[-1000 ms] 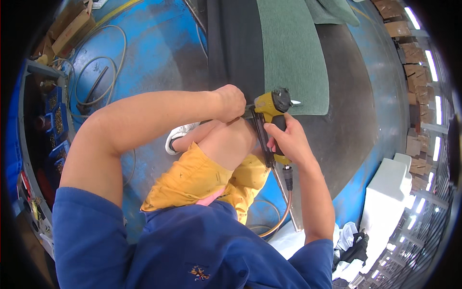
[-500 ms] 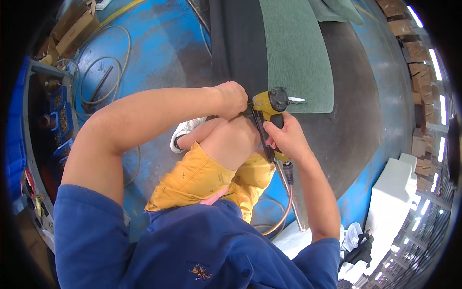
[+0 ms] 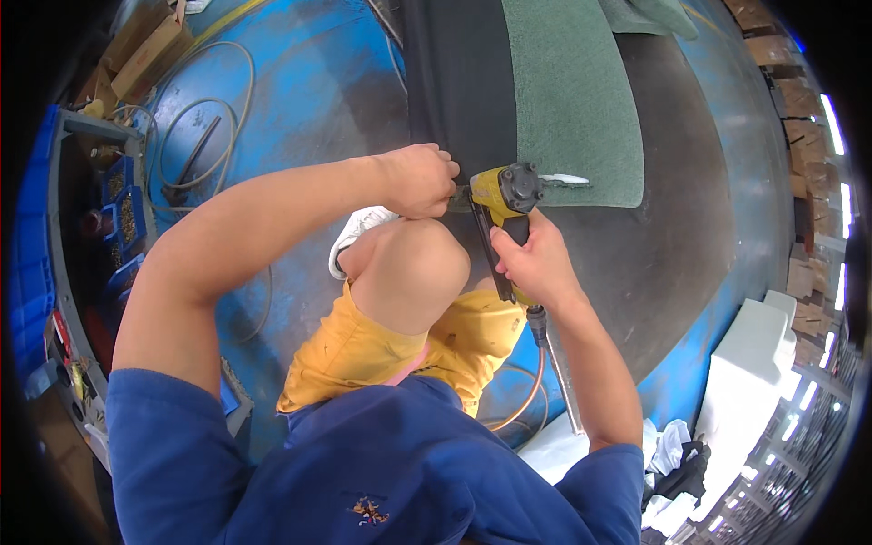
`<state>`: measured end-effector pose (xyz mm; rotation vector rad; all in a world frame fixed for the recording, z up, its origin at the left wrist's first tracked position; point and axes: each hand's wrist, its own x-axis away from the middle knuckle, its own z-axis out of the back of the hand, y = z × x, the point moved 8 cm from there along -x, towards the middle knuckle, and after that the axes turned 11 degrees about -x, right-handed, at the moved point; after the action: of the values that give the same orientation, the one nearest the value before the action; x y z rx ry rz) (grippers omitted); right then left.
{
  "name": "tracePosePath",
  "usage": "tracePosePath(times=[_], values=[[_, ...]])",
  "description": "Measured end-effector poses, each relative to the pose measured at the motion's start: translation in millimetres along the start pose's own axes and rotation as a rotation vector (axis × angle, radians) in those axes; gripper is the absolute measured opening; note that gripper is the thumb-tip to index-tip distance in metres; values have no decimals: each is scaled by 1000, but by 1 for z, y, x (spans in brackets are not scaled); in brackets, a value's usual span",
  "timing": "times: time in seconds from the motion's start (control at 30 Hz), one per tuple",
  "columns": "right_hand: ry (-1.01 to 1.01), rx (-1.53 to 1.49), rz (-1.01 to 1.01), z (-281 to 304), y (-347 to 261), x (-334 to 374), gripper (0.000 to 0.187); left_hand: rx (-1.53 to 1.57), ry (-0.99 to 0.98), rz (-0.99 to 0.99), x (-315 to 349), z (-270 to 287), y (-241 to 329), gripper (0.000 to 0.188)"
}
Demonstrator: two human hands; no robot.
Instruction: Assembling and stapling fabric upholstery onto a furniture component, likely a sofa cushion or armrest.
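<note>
- Blue shirt (image 3: 300,472) closest; yellow shorts (image 3: 354,350) and bent knee (image 3: 422,259) just past it.
- R hand (image 3: 536,259) wrapped firmly round handle of yellow/blk air gun (image 3: 495,193); copper-col. hose (image 3: 538,372) hangs off handle's lower end.
- Gun head sits just R of L hand (image 3: 422,182), nr black fabric's (image 3: 459,91) near end; contact: can't tell.
- L hand's fingers curled at that end, tips hidden; can't tell if pinching.
- Grn fabric (image 3: 577,104) alongside the blk, on its R.
- Far L: coiled grey hose (image 3: 241,132) on blue floor (image 3: 304,100), then cardboard box (image 3: 153,62).
</note>
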<state>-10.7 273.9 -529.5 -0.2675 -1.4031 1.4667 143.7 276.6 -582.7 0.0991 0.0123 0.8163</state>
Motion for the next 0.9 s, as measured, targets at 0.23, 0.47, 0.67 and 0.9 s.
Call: tracePosePath(times=[0.23,0.47,0.67,0.9], values=[[-87,-129,-104,-3,2,1,31,81,-51,-40,0,2,0,29],[-71,-79,-54,-15,2,2,31,127,35,-28,4,0,-5,24],[-21,24,13,-6,2,-1,35,290,-21,-19,0,7,-16,23],[409,-227,-81,157,106,60,26,291,99,200,-11,34,-23,23]])
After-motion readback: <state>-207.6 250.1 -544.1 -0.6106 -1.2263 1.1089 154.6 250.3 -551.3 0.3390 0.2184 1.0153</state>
